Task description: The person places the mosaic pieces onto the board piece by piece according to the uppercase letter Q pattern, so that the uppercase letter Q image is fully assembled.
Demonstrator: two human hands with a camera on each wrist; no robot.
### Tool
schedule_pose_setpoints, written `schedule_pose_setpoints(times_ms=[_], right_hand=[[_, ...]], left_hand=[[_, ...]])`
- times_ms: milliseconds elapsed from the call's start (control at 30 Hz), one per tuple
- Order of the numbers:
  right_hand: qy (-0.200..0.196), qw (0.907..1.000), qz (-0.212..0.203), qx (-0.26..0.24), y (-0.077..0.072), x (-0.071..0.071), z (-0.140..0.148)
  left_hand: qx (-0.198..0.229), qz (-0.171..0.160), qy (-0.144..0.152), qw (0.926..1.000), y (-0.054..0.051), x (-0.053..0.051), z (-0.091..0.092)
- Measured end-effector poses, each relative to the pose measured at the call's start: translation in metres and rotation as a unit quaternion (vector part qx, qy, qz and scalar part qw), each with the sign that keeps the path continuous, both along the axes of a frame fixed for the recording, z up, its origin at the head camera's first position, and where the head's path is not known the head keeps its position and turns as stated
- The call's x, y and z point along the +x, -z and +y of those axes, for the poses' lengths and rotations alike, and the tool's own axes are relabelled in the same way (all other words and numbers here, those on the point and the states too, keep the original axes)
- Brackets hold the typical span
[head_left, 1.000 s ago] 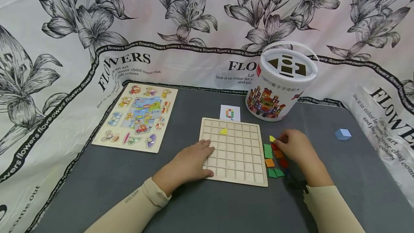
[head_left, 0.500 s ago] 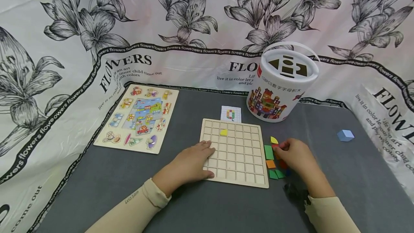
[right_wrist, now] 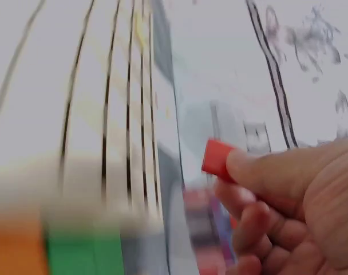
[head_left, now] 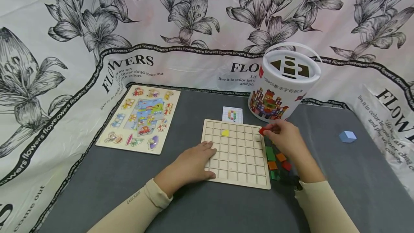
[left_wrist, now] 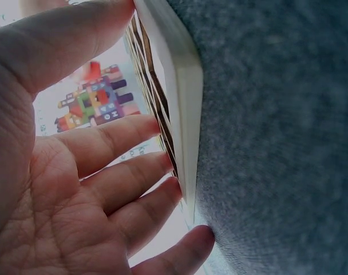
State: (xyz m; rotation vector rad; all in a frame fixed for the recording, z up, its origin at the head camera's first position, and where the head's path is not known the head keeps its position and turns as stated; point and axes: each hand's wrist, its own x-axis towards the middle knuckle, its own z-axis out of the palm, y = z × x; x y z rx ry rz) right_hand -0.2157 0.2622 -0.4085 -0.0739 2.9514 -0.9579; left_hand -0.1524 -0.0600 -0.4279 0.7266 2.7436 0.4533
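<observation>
While the left hand (head_left: pixel 193 163) rests on the left edge of the wooden board (head_left: pixel 237 154) with its fingers spread out, the right hand (head_left: pixel 288 137) has its grip squeezed down to a small pinch. Between its thumb and finger is a red block (right_wrist: pixel 217 157), held up by the far right corner of the board. The left grip is wide and not wrapped around anything. One yellow block (head_left: pixel 225 133) sits in a square near the far edge of the board. A little card (head_left: pixel 232 115) with a colored letter Q lies just behind it. Beside the right edge, a green block (head_left: pixel 270 153) and an orange block (head_left: pixel 272 165) lie on the gray table (head_left: pixel 194 204) with more bits. Behind the right hand stands a big white bucket (head_left: pixel 284 85), and a blue block (head_left: pixel 348 136) lies well off to the right.
</observation>
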Motion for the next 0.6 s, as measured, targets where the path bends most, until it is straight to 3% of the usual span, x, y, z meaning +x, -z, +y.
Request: schedule_pose_setpoints(times_ms=[200, 333, 600], right_hand=[[-0.098, 0.9932, -0.041, -0.047, 0.024, -0.030, -0.052], [-0.099, 0.9931, -0.047, -0.043, 0.034, -0.034, -0.064], [-0.124, 0.9906, -0.032, -0.048, 0.037, -0.039, -0.068]], left_hand=[[-0.009, -0.010, 0.005, 0.9999, 0.004, 0.002, 0.004], [-0.009, -0.013, 0.006, 0.9999, 0.003, 0.004, 0.006], [-0.017, -0.006, 0.000, 0.9998, -0.002, 0.000, 0.001]])
